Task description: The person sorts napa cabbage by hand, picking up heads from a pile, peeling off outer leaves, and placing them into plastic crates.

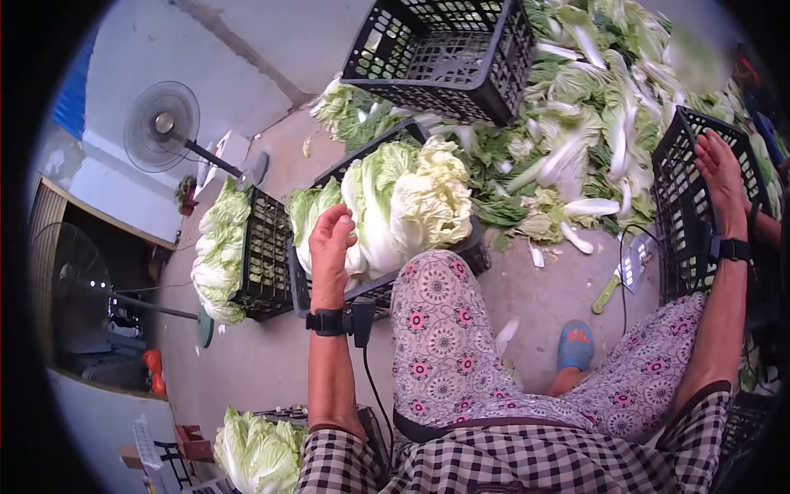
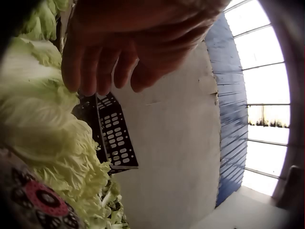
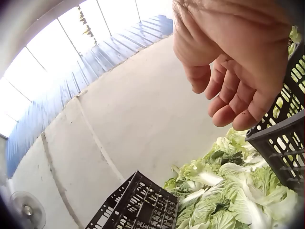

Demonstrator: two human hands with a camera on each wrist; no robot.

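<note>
My left hand (image 1: 331, 239) is raised over the near left part of a black crate (image 1: 300, 280) filled with cabbages (image 1: 380, 202); its fingers hang loosely bent with nothing in them. In the left wrist view that hand (image 2: 128, 43) is beside pale cabbage leaves (image 2: 38, 105). My right hand (image 1: 722, 177) is held up at a black crate (image 1: 687, 206) on the right, its fingers relaxed. The right wrist view shows this hand (image 3: 233, 71) holding nothing, near the crate's rim (image 3: 276, 126); whether it touches the crate I cannot tell.
An empty black crate (image 1: 428, 95) stands ahead, beside a heap of loose leaves (image 1: 576, 123). A green-handled knife (image 1: 609, 292) lies on the floor near a slippered foot (image 1: 574, 346). Another cabbage crate (image 1: 267, 255) and a fan (image 1: 163, 123) stand left; more cabbage (image 1: 259, 449) is lower left.
</note>
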